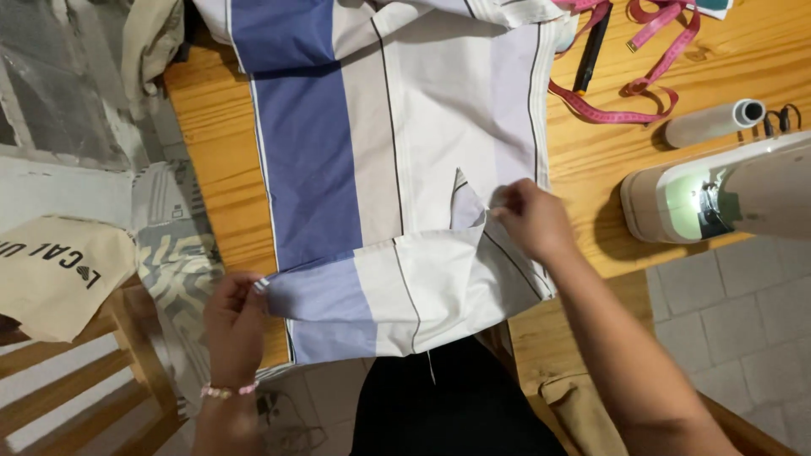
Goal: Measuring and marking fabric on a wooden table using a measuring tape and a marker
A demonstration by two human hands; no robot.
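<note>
Head view: left hand and right hand pinch folded hem of smooth striped fabric on wooden table.

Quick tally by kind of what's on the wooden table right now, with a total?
Striped fabric, pinched by left hand and right hand: 1
Pink tape measure: 1
Black pen: 1
Sewing machine: 1
Thread spool: 1
Total: 5

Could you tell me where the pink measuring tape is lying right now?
In the head view, the pink measuring tape lies looped on the wooden table at upper right, beside the striped fabric, behind the white sewing machine.
</note>
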